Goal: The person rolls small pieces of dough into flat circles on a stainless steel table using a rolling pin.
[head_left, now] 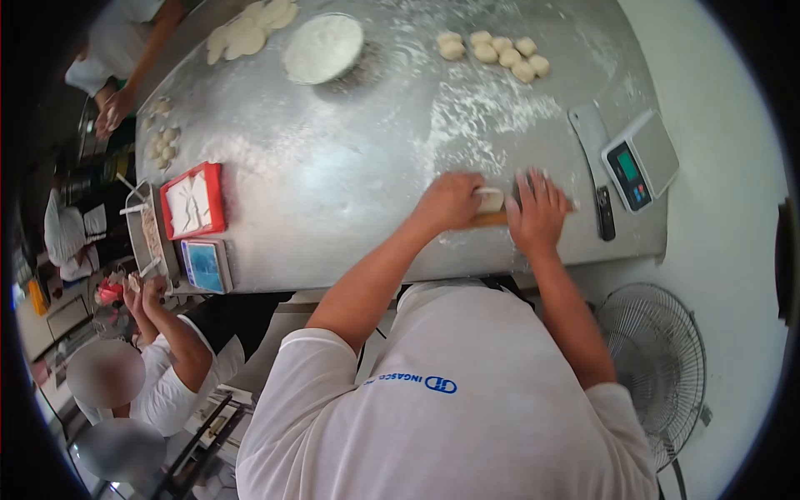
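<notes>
In the head view, my left hand [451,201] is closed at the edge of a small pale piece of dough [490,200], its fingers curled. Beneath the dough, nearer to me, lies a wooden rolling pin [492,219]. My right hand [538,210] rests flat across the pin with its fingers stretched out, and the pin's tip shows past it on the right. My right palm covers the middle of the pin. Flour [487,125] is scattered on the steel table [333,183] beyond my hands.
Several dough balls [502,52] sit at the back. A cleaver [596,158] and digital scale [633,171] lie right. A flour bowl [323,48] and flat dough rounds [246,33] stand far left, a red tray [193,200] nearer. A fan [654,367] stands behind right; co-workers [167,367] are left.
</notes>
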`<action>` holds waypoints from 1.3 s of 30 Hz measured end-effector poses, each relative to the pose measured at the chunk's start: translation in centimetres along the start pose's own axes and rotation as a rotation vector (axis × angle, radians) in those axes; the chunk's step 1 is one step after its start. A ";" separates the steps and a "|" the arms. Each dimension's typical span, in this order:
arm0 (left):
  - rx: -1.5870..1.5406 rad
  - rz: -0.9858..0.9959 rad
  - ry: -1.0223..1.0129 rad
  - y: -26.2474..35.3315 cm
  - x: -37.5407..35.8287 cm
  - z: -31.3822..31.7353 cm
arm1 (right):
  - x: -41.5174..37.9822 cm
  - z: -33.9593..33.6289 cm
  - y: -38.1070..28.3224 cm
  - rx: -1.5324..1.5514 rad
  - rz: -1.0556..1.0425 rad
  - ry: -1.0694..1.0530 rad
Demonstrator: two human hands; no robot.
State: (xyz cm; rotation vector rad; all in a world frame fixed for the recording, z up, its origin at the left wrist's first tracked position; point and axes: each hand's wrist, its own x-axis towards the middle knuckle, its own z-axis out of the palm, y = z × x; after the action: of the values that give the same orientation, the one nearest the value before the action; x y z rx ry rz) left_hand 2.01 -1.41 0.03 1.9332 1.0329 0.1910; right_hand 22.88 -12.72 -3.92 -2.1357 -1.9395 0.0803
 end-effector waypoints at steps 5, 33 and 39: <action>-0.995 0.002 0.028 -3.2 -3.7 -6.9 | -3.7 -1.2 1.7 0.013 0.024 0.039; -0.003 -0.183 0.772 -5.5 19.5 -8.5 | -3.1 -1.1 1.5 0.045 0.114 0.130; -0.305 -0.409 0.855 -8.8 13.7 -10.5 | -2.9 -0.8 1.7 0.043 0.079 0.141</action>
State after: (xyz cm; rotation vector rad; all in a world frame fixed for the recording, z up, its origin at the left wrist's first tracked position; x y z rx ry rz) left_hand 0.35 17.43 -4.33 1.3118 1.7971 0.9324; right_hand 24.36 -15.85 -3.86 -2.1295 -1.7598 -0.0132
